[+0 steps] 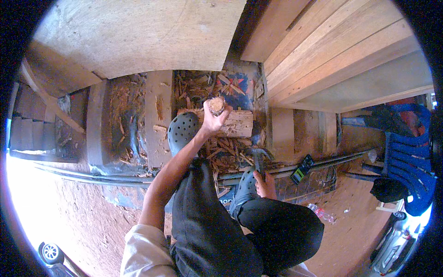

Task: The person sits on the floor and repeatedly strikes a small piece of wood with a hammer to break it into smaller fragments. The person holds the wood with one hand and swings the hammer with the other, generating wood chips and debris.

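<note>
My left hand (213,121) is closed around an upright wooden piece with a round, frayed, pale top (216,105). Its lower part is hidden by my fingers, so I cannot tell what kind of tool or stick it is. Beneath that hand lies a thick wooden block (241,123), and a grey clog (183,132) on my left foot rests against or on its left end. My right hand (265,185), low beside my right clog (244,188), grips a hammer (259,159) by its handle, the dark head pointing away from me.
Wood chips (226,150) litter the ground around the block. Planks flank it, one brown board (159,120) to the left. Large panels (138,37) and stacked timber (337,51) stand beyond. Dark pipes (323,161) run across; a black-and-green item (302,170) and blue chair (408,161) are at right.
</note>
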`<control>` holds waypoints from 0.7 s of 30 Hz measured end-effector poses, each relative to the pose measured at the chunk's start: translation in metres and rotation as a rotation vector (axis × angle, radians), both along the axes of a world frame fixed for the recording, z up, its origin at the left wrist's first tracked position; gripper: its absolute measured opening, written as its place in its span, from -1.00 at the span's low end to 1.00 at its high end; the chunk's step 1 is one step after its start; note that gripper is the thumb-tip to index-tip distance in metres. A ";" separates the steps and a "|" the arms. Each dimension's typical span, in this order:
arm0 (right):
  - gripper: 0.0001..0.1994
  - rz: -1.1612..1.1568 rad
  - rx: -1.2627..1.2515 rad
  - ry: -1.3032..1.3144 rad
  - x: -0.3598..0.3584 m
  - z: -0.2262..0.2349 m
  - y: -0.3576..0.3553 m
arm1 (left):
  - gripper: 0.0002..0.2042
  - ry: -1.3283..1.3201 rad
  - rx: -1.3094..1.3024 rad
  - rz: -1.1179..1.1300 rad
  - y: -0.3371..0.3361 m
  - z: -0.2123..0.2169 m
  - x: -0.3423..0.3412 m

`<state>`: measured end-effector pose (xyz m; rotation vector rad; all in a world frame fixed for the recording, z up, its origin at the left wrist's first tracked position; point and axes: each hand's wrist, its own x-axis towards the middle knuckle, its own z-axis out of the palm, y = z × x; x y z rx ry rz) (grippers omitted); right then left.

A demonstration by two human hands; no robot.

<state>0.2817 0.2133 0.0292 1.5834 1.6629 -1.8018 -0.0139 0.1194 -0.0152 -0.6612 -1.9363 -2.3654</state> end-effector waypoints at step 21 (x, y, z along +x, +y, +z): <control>-0.65 0.097 0.252 0.191 -0.004 -0.030 0.025 | -0.61 -0.149 -0.034 -0.272 0.000 -0.005 0.004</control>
